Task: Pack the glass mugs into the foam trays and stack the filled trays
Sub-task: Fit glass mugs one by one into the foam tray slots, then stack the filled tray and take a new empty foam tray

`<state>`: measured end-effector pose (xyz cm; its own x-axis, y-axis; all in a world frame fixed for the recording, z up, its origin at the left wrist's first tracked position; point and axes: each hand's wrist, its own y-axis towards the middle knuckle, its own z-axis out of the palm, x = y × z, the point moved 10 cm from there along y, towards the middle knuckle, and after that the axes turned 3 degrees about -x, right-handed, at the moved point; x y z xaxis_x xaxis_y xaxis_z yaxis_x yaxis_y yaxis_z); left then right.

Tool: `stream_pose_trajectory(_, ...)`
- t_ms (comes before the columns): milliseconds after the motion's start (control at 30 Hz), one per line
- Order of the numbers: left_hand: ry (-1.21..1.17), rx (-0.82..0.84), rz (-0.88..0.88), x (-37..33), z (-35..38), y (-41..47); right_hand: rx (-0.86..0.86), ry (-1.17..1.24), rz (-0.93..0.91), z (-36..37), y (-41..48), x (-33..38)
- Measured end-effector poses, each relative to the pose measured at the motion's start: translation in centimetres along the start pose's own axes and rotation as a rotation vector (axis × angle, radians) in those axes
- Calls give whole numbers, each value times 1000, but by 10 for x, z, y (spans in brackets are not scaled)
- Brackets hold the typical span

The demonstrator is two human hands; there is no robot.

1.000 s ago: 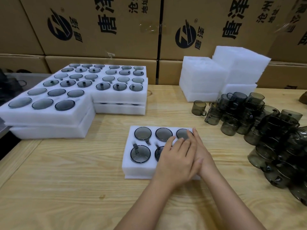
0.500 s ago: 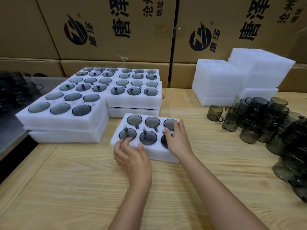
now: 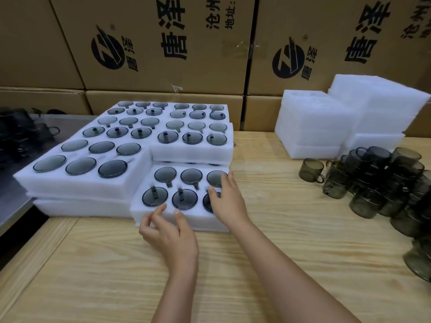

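Six mugs (image 3: 154, 196); one tray (image 3: 205, 220)

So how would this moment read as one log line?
white foam tray of six smoky glass mugs | left hand at front edge | right hand on top

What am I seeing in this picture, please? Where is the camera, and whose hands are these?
No machine here: a person works with two bare hands. The camera sits on the person's head and looks forward and down.

On the pale wooden table lies a white foam tray with six smoky grey glass mugs, pushed against stacks of filled white foam trays. The left hand touches the tray's near edge; the right hand rests on its right side, over two mugs. Neither hand lifts anything.

To the right stand loose grey glass mugs, not yet packed, and behind them piles of empty white foam trays. Brown cardboard boxes form the back wall.
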<state>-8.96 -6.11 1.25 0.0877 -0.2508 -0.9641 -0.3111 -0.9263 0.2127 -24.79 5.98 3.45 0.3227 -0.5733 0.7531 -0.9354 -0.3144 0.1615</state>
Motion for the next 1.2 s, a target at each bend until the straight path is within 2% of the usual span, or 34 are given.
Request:
stream_pose_trajectory(333, 54, 142, 54, -3, 5, -1, -115, 205, 89, -7, 13, -8)
stream_pose_trajectory(400, 77, 138, 42, -4, 0, 1, -88, 317, 93, -5, 14, -12)
stream_pose_trajectory(500, 143, 114, 93, -12, -1, -3, -1, 631, 144, -4, 10, -22)
stream_pose_trajectory(567, 219, 78, 163, -20, -2, -7, -23, 660, 143, -18, 8, -34)
stream_pose_trajectory(633, 226, 102, 266, -30, 3, -11, -121, 532, 127, -52, 12, -50)
stream_pose_trajectory(733, 263, 301, 334, -34, 23, -24, -295, 239, 98, -125, 34, -71)
stream_pose_trajectory(833, 373, 509, 598, -46, 47, -52, -406, -45, 46, -196, 72, -78)
stream_pose_trajectory(900, 426, 639, 670, -43, 61, -64, -435, -210, 47, -232, 100, -81)
stream_pose_trajectory(1033, 438, 623, 712, -41, 65, -59, -390, -426, 27, -269, 148, -81)
stream_pose_trajectory(1200, 443, 572, 769, -46, 65, -58, -202, -511, 58, -256, 191, -95)
